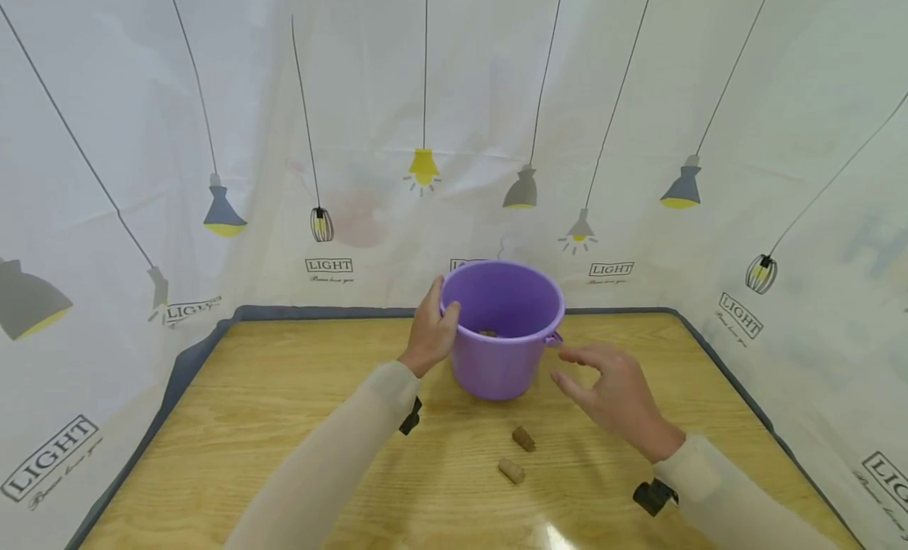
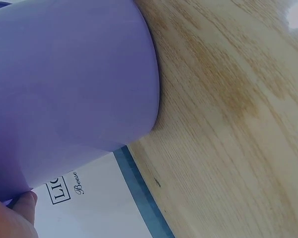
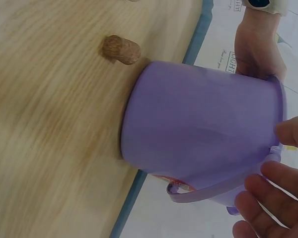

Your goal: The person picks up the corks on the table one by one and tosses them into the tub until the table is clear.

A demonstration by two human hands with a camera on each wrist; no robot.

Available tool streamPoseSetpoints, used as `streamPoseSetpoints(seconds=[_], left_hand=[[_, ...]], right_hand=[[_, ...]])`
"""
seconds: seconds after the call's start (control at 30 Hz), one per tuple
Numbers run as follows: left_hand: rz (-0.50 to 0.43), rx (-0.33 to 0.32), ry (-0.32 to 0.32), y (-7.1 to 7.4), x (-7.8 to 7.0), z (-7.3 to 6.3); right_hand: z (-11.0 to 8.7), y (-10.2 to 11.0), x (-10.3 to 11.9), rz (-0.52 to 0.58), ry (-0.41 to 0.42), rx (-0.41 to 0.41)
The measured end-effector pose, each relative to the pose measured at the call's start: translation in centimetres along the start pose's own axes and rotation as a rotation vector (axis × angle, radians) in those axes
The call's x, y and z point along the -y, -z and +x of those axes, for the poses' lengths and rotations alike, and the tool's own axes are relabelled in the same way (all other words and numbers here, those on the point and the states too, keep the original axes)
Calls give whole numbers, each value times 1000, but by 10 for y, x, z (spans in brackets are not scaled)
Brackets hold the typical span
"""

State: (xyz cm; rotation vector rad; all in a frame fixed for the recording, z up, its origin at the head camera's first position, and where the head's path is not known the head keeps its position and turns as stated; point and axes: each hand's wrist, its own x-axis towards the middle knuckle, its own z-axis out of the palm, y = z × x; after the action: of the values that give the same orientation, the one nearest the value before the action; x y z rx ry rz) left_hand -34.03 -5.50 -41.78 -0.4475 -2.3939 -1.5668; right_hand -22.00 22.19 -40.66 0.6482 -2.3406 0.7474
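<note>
A purple bucket (image 1: 496,369) stands upright on the wooden table. My left hand (image 1: 433,329) grips its rim at the left side, thumb over the edge; in the left wrist view only part of that hand (image 2: 17,215) shows beside the bucket wall. To the right of the bucket, my right hand (image 1: 613,388) holds nothing, its fingers spread and slightly bent near the handle joint. The purple handle (image 3: 213,191) hangs down against the bucket's far side. Two corks, a darker cork (image 1: 523,438) and a lighter cork (image 1: 511,470), lie in front of the bucket. Something small and brownish (image 1: 487,332) shows inside it.
A pale cloth (image 1: 383,101) printed with hanging lamps surrounds the table (image 1: 298,408) at the back and both sides. Its dark blue border (image 1: 340,312) runs along the table's edges.
</note>
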Motion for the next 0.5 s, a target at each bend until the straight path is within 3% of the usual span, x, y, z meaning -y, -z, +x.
streamPoseSetpoints(seconds=[0.23,0.5], left_hand=[[3,-2,1,0,2,-1],[9,-3,-2,0,1,-1]], right_hand=[[-10,-8,-6,-7,-14,35],[-19,-15,-5,-10,-94,133]])
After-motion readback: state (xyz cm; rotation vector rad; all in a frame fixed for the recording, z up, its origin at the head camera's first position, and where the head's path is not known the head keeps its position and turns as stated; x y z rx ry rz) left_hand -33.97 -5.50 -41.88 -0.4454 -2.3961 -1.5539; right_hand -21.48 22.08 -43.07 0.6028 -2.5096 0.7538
